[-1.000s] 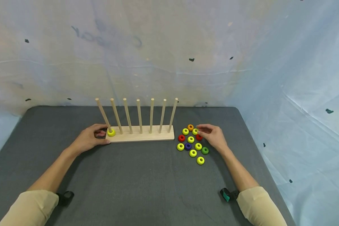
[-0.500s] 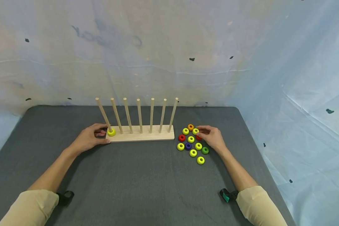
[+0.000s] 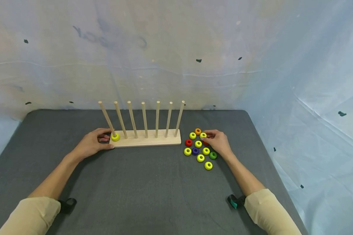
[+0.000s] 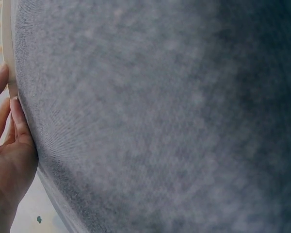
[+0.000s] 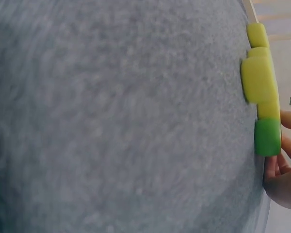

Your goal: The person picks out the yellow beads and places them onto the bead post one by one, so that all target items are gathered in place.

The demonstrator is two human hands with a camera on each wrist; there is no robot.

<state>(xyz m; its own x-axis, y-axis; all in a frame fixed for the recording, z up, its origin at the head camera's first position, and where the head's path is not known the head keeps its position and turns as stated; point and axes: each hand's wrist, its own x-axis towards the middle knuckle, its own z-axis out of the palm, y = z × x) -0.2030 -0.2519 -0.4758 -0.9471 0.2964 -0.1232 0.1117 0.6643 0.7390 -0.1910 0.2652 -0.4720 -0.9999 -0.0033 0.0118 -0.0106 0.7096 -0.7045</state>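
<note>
A pale wooden peg board (image 3: pixel 148 141) with several upright pegs stands toward the back of the table. My left hand (image 3: pixel 89 143) grips its left end, thumb at the front edge and fingers behind. One yellow ring bead (image 3: pixel 115 137) sits at the base of the leftmost peg. Right of the board, my right hand (image 3: pixel 219 142) pinches another yellow ring bead (image 3: pixel 203 135) between thumb and forefinger, partly covering a red bead (image 3: pixel 205 143). In the right wrist view the hand (image 5: pixel 285 187) shows at the edge, behind a green bead (image 5: pixel 267 137).
Loose beads lie around the right hand: an orange one (image 3: pixel 197 131), a red one (image 3: pixel 188 142), a dark blue one (image 3: pixel 195 151) and several yellow ones. The grey-covered table (image 3: pixel 135 189) ends at a pale sheet (image 3: pixel 170 75) behind.
My right hand has shifted slightly left, its thumb and forefinger coming around the yellow bead and covering more of the red one. The left hand stays on the peg board.
</note>
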